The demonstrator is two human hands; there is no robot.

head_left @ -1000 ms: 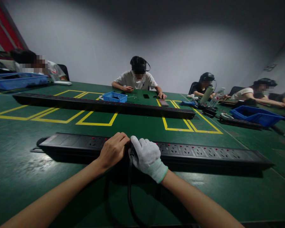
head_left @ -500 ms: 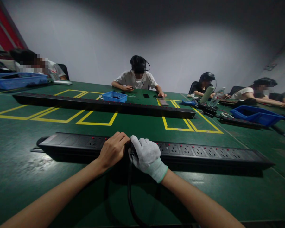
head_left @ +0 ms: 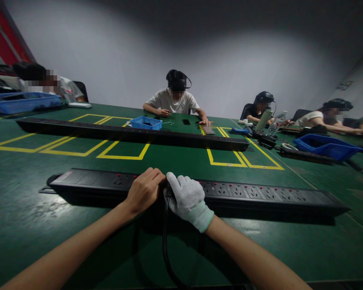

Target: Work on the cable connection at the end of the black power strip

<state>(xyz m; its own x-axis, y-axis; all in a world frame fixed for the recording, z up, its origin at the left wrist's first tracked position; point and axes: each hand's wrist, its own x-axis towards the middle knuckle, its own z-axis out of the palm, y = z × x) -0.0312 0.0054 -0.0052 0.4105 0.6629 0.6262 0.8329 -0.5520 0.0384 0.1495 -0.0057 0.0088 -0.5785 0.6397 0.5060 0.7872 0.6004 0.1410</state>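
A long black power strip [head_left: 254,192] with a row of sockets and small red dots lies across the table in front of me. My right hand [head_left: 186,195], in a pale glove with a green cuff, is closed round the plug [head_left: 168,191] of a thick black cable [head_left: 165,241], over the strip's middle. The cable hangs down toward me from the plug. Just left of it, my bare left hand [head_left: 145,189] is closed, its fingers curled over the strip and its fingertips close to the plug. What those fingers pinch is hidden.
Farther back lies a second long black power strip [head_left: 133,133], across yellow tape outlines. Behind it stands a small blue bin [head_left: 145,123]. Larger blue bins [head_left: 326,147] [head_left: 21,102] sit right and left. Several people work round the green table [head_left: 109,249].
Both my hands, the plug and the strip stay where they were. Across the table, a co-worker's hand has shifted slightly and its fingers are spread a little more.
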